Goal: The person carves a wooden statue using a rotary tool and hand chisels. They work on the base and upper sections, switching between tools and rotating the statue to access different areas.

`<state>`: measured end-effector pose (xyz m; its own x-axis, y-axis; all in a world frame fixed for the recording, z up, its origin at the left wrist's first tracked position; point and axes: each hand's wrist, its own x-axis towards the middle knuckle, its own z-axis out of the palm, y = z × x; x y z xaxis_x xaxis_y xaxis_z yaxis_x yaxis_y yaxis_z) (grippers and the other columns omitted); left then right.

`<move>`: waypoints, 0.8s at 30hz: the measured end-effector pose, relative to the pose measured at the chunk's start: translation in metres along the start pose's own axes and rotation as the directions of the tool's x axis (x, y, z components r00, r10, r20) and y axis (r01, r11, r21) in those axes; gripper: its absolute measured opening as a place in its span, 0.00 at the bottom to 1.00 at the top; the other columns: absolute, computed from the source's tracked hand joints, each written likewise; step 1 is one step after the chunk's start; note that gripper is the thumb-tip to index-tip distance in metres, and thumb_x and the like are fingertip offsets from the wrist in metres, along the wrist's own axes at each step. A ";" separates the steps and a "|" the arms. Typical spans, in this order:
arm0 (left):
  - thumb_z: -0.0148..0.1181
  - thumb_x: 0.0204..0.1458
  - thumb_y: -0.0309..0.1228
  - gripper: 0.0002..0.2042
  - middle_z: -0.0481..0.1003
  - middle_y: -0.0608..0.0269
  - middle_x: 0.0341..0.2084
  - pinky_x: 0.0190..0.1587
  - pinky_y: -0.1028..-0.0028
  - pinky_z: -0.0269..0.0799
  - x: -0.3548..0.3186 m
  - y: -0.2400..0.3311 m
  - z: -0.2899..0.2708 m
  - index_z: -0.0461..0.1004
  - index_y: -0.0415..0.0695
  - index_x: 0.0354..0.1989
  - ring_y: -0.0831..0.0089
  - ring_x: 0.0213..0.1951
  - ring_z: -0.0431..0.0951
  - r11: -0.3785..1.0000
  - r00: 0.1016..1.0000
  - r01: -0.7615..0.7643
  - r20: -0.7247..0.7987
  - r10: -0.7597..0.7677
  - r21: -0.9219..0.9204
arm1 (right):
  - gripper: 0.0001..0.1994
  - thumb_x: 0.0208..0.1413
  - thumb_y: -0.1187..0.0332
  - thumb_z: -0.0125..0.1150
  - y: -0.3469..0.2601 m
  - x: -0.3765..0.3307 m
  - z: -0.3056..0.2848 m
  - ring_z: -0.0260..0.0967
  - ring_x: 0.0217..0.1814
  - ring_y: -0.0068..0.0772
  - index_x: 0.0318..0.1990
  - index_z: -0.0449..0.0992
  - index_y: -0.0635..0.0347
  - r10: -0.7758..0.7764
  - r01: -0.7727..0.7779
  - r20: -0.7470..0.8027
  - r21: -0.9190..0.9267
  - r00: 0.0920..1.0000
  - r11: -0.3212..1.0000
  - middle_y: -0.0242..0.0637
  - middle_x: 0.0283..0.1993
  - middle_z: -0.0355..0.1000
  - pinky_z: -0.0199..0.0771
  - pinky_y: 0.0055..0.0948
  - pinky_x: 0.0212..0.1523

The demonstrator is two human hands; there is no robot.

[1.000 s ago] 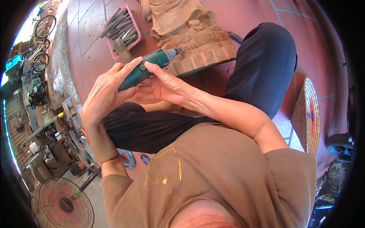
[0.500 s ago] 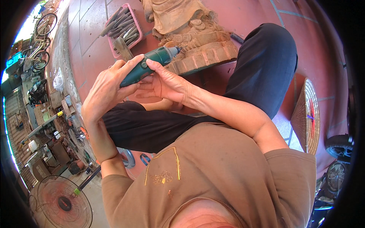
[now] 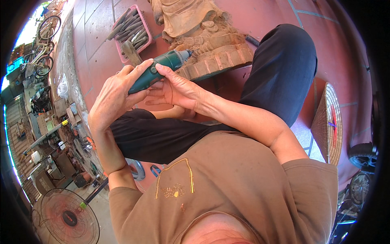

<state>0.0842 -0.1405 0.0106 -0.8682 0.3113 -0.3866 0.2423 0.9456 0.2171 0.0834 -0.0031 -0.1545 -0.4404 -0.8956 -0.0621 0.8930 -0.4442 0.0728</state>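
A dark green rotary tool (image 3: 152, 76) with a grey nose and dark tip is held in front of me, its nose angled up to the right. My left hand (image 3: 113, 91) is closed round its rear and left side. From the right, my right hand (image 3: 178, 89) holds the body too, with the thumb on its upper face and the fingers underneath, partly hidden. Just beyond the nose stands a carved wooden statue (image 3: 191, 24), its lower part a carved base (image 3: 221, 57).
A pink basket (image 3: 150, 35) of chisel-like tools (image 3: 130, 28) sits left of the statue. My bent knee (image 3: 288, 53) rises at right, near a conical hat (image 3: 328, 126). A standing fan (image 3: 69, 217) is at lower left. Cluttered tools and bicycles (image 3: 44, 44) line the left side.
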 end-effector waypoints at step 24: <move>0.65 0.43 0.24 0.36 0.72 0.48 0.37 0.41 0.58 0.70 -0.003 0.008 -0.003 0.64 0.49 0.66 0.46 0.38 0.76 0.998 0.997 0.066 0.051 -0.065 -0.019 | 0.31 0.56 0.43 0.65 0.004 -0.006 0.002 0.74 0.54 0.48 0.56 0.69 0.57 0.014 -0.014 -0.021 -0.012 1.000 1.000 0.42 0.51 0.73 0.72 0.51 0.62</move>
<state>0.0875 -0.1337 0.0159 -0.8591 0.2532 -0.4449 0.1760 0.9622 0.2077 0.0892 0.0008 -0.1513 -0.4256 -0.9012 -0.0823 0.9003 -0.4309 0.0619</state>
